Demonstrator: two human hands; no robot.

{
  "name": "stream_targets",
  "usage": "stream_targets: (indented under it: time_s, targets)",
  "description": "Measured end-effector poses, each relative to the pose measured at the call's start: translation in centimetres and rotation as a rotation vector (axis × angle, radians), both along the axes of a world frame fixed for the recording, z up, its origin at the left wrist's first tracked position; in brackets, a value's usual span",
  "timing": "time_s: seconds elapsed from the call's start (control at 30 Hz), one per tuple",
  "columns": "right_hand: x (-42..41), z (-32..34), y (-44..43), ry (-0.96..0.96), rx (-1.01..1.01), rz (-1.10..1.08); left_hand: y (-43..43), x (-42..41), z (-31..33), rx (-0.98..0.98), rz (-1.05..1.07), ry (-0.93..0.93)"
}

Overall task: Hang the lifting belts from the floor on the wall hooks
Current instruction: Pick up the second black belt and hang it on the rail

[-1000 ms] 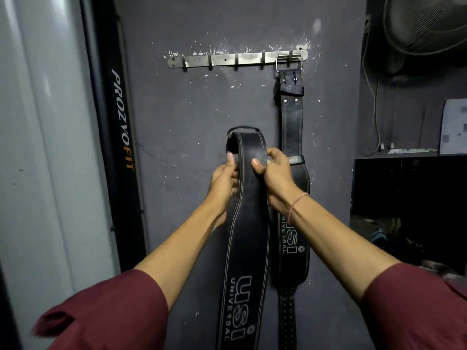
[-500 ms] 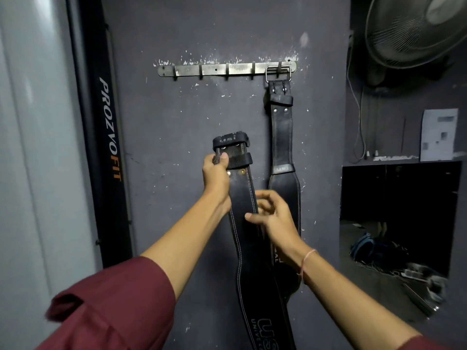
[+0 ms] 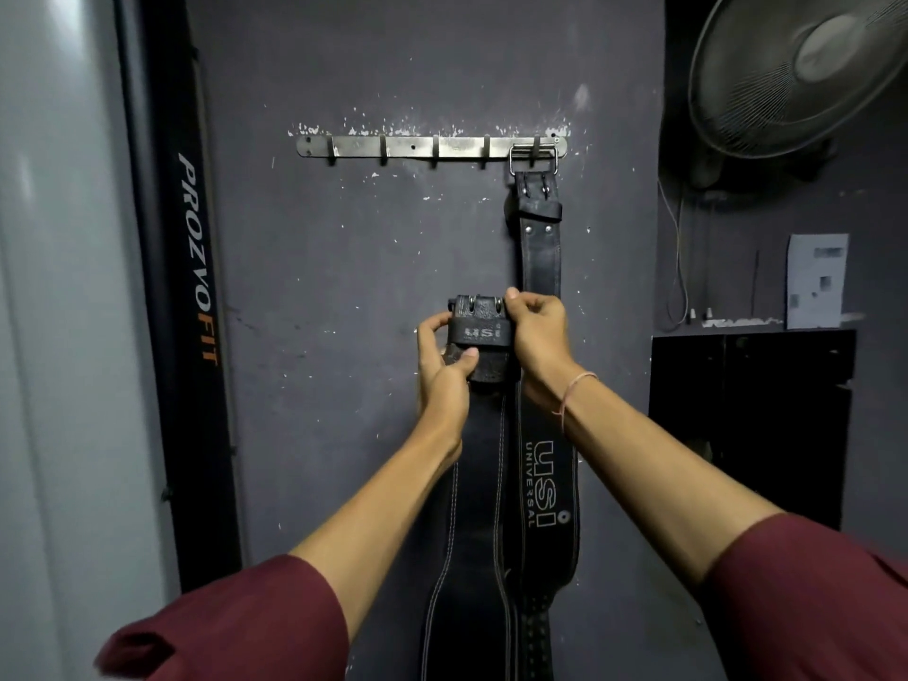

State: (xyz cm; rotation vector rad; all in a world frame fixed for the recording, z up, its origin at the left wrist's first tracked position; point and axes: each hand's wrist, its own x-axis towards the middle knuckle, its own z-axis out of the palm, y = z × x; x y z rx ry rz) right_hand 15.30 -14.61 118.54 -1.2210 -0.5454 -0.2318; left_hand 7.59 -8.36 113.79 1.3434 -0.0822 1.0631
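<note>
Centre of frame: both hands are on the buckle end of the held belt (image 3: 479,484).
- Left hand (image 3: 442,366): fingers curled round the left edge, thumb pressed across the front just under the strap loop.
- Right hand (image 3: 538,336): fingers curled on the right edge, thumb tip up beside the buckle. A thin band sits on that wrist.

Held belt: black leather, pale stitching in lines down its length. It is narrow at the top and widens lower down. The top carries a metal buckle with two prongs, and the loop below it is printed "USI" in pale letters. The belt drops straight down between the forearms and out of the bottom of the frame. It is in front of the dark wall (image 3: 344,287), well below the hook rail (image 3: 432,147), and not on any hook.

Hung belt (image 3: 540,267): on the rail's right end, hanging by its metal buckle. Black, with "USI UNIVERSAL" on the wide part. It lies just right of the held belt, partly behind the right hand. Whether the two belts touch cannot be told.

Upper right: a fan (image 3: 796,66). Left: a black post (image 3: 191,267) lettered "PROZVOFIT".
</note>
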Motion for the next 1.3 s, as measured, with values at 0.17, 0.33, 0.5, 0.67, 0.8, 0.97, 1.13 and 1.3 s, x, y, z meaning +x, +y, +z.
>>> stream_targets:
  time_s: [0.17,0.33,0.5,0.67,0.8,0.97,1.13,1.3]
  targets:
    - [-0.8,-0.9,1.0,0.05,0.082,0.031,1.1,-0.1,-0.2,-0.039,-0.009,0.057]
    - [-2.0,-0.9,2.2,-0.031,0.132,-0.04,2.2,-0.1,-1.1,0.092,0.143,-0.014]
    - [-2.7,-0.9,4.0,-0.164,0.12,-0.107,3.3,-0.2,-1.1,0.04,0.315,-0.006]
    - [-2.5,-1.5,4.7,-0.165,0.116,-0.149,4.3,-0.1,-0.1,0.26,0.371,-0.027]
    - [-2.2,-1.6,4.0,-0.195,0.099,-0.145,5.5,1.2,0.8,0.253,0.212,-0.05]
    - [-1.1,0.4,2.6,-0.357,0.09,-0.104,4.8,2.6,2.9,0.158,0.148,-0.208]
    - [0.5,1.8,0.7,-0.406,0.068,0.244,4.1,4.4,5.3,0.121,0.238,-0.239]
    - [4.1,3.2,0.6,-0.396,0.078,0.372,4.1,6.7,8.1,0.107,0.372,-0.132]
